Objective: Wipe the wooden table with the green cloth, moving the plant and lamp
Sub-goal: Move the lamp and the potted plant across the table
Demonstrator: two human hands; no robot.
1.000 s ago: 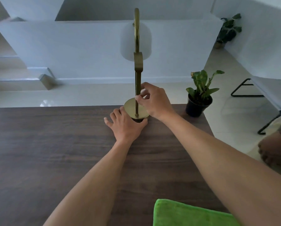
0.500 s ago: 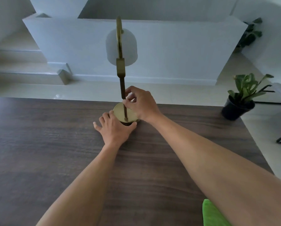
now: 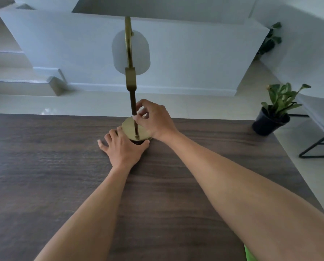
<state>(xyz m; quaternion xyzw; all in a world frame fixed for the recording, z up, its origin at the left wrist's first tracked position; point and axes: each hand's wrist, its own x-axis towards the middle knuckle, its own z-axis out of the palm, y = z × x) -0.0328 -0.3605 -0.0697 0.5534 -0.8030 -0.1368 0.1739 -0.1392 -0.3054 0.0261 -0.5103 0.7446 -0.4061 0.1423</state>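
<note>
Right hand (image 3: 155, 121) pinching upright lamp (image 3: 131, 80) stem; left hand (image 3: 122, 147) spread, cupping base on table (image 3: 44, 166)

Pale glossy floor (image 3: 185, 103) beyond the tabletop; low white partition wall (image 3: 195, 59) at twelve o'clock; leafy floor plant (image 3: 271, 38) at two o'clock; black-legged bench (image 3: 321, 117) at three o'clock; soft daylight

Both arms bare, stretched forward, converging near centre. Left hand (image 3: 122, 147) palm down, fingers spread and flat, thumb out to right, curving around base of lamp (image 3: 130, 80). Left wrist straight. Right hand (image 3: 153, 120) higher, just right of left, knuckles up, wrist slightly bent. Right thumb and index finger pinch lamp stem low down; other fingers curled loosely behind. Hands close, not touching. Right forearm fills lower-right corner.
</note>
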